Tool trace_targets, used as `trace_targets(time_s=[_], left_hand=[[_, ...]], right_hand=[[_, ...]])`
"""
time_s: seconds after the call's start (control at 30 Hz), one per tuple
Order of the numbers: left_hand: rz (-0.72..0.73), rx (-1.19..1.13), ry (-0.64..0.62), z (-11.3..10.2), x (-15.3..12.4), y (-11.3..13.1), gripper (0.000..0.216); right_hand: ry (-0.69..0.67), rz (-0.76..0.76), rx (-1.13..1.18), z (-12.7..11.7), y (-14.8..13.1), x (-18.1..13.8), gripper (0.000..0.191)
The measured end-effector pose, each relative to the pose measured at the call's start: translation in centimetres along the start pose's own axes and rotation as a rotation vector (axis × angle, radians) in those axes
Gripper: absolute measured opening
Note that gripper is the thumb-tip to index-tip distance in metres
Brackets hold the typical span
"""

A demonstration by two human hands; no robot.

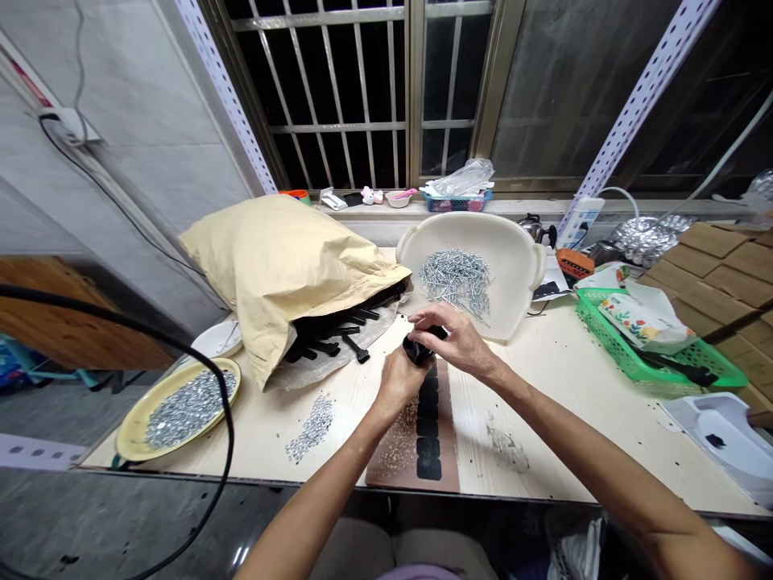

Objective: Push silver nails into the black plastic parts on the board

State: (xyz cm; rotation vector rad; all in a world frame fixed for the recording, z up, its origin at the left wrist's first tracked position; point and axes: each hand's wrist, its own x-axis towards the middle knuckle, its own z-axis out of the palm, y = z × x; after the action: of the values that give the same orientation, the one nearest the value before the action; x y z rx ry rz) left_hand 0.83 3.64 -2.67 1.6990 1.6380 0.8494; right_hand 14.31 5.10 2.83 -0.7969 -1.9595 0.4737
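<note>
Above the middle of the table, my left hand [403, 379] is wrapped round a black plastic part [415, 350]. My right hand [464, 341] curves over the same part from the right, thumb and fingers closed on its black upper piece. Those fingers partly hide the part, so its full shape does not show. Below my hands a row of black square pieces [428, 447] lies on a brown board [392, 467]. Beyond them, a white basin [513, 250] holds many silvery screws [457, 278]. Black plastic parts [329, 338] spill from a pale yellow sack [290, 250] at the left.
A yellow dish [136, 443] of small metal pieces stands at the left edge, near a loose metal pile [311, 427]. At the right are a green basket [628, 362], a white plastic stand [718, 439] and stacked cardboard boxes [718, 266]. A black cable [226, 427] loops across the left.
</note>
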Motion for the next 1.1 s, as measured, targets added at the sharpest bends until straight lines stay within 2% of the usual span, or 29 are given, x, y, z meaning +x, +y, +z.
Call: trace_targets(time_s=[0.1, 0.17, 0.2, 0.27, 0.33, 0.4, 0.53, 0.67, 0.73, 0.83, 0.93, 1.1], left_hand=[[-0.018, -0.163, -0.025, -0.6, 0.3, -0.1, 0.017], [-0.008, -0.324, -0.065, -1.0, 0.5, 0.0, 0.020], [0.017, -0.399, -0.089, -1.1, 0.5, 0.2, 0.022], [0.091, -0.516, -0.117, -1.1, 0.4, 0.8, 0.028], [0.145, -0.580, -0.109, -0.7, 0.2, 1.5, 0.033], [0.159, -0.590, -0.050, -0.3, 0.0, 2.1, 0.038], [0.206, -0.461, 0.088, 0.0, -0.1, 1.9, 0.037], [0.181, -0.287, 0.121, -0.6, 0.3, 1.0, 0.035], [0.148, -0.327, 0.053, -0.8, 0.5, 0.7, 0.037], [0.152, -0.553, -0.110, -0.7, 0.8, 0.9, 0.038], [0.162, -0.736, -0.218, -0.6, 0.9, 1.3, 0.038], [0.152, -0.749, -0.373, -0.7, 0.5, 1.3, 0.045]], right_hand=[[0.163, 0.058, -0.010, -0.8, -0.3, -0.9, 0.035], [0.307, 0.255, 0.139, -0.8, -0.1, -2.1, 0.050], [0.326, 0.381, 0.256, -0.5, 0.2, -2.8, 0.053], [0.220, 0.607, 0.528, 0.7, 0.8, -4.1, 0.051], [0.096, 0.751, 0.761, 2.2, 1.2, -4.9, 0.054], [0.125, 0.833, 0.897, 3.5, 1.2, -4.9, 0.056], [0.322, 0.799, 0.959, 4.2, 0.5, -3.9, 0.046], [0.354, 0.736, 0.927, 3.8, 0.6, -3.7, 0.040], [0.370, 0.728, 0.846, 3.8, 1.2, -3.9, 0.040], [0.405, 0.715, 0.731, 3.8, 2.0, -4.4, 0.040], [0.373, 0.688, 0.679, 4.0, 2.5, -4.6, 0.044], [0.381, 0.691, 0.535, 4.6, 3.1, -4.4, 0.056]])
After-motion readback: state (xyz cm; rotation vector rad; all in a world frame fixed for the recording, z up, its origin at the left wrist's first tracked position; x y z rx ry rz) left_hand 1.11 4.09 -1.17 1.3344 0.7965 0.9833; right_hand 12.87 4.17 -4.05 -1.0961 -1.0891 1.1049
